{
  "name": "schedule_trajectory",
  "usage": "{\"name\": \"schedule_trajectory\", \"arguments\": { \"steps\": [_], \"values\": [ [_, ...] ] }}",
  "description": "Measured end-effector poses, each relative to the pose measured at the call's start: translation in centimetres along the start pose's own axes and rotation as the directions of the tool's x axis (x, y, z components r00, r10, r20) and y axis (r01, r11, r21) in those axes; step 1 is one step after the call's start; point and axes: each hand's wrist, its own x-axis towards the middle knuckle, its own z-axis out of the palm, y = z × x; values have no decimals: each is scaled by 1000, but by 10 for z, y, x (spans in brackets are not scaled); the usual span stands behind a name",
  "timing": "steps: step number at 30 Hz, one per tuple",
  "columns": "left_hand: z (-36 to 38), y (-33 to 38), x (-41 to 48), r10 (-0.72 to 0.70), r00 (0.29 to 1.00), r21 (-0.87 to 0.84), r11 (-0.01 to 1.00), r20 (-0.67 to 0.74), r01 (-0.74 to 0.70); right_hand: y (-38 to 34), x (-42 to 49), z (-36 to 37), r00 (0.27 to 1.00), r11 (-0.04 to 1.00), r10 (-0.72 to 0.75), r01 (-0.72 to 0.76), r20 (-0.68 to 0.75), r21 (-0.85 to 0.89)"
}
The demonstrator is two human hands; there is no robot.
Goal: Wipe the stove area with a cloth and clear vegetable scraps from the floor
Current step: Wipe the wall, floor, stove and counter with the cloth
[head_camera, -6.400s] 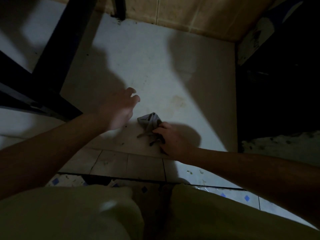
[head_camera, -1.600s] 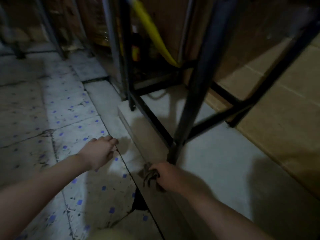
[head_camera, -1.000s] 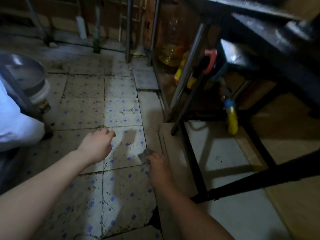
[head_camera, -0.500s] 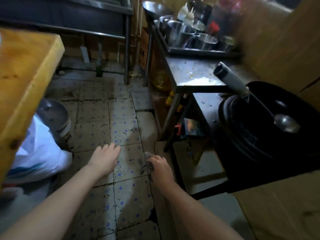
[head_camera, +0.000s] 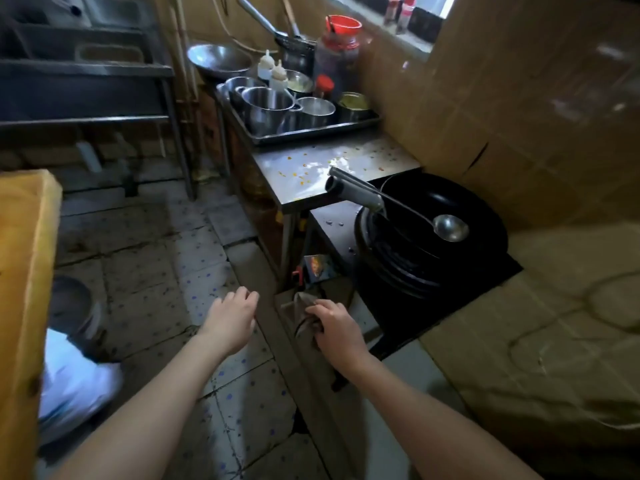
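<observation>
My right hand (head_camera: 332,329) grips a crumpled grey cloth (head_camera: 304,308) in the air, just left of the black stove (head_camera: 408,271). A black wok (head_camera: 450,209) with a metal ladle (head_camera: 450,227) in it sits on the stove. My left hand (head_camera: 232,315) hangs beside the right one over the tiled floor (head_camera: 156,271), fingers loosely curled, holding nothing. The steel counter (head_camera: 332,171) beyond the wok carries small orange scraps.
A tray of steel pots (head_camera: 298,116) and bottles stands at the counter's far end. A wooden block (head_camera: 24,306) fills the left edge, with a white bag (head_camera: 72,382) and a steel bowl (head_camera: 72,306) on the floor below it. Cardboard (head_camera: 519,116) lines the wall.
The view has risen from the floor under the stove frame to the stove top and counter. Both hands came up with it, the right one still gripping the cloth.
</observation>
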Motion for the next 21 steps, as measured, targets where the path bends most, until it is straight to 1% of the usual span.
{"name": "schedule_trajectory", "arguments": {
  "steps": [5, 8, 11, 14, 18, 21],
  "values": [
    [-17, 39, 24, 113, 994, 14, 993, 5, -113, 36, -17, -34, 978, 984, 180, -179, -101, 23],
    [-22, 59, 35, 185, 983, 36, 982, 13, -186, 54, -32, -49, 955, 968, 251, -252, -159, 15],
    [-23, 77, 47, 254, 965, 83, 962, 57, -258, 68, -46, -61, 910, 934, 355, -353, -216, 49],
    [-20, 90, 62, 316, 945, 127, 937, 84, -325, 80, -53, -67, 871, 899, 438, -427, -221, 99],
    [-14, 103, 80, 378, 920, 142, 910, 101, -389, 98, -59, -70, 812, 846, 532, -503, -238, 175],
    [-7, 108, 89, 404, 907, 106, 903, 122, -417, 113, -61, -69, 759, 798, 601, -555, -250, 233]
  ]
}}
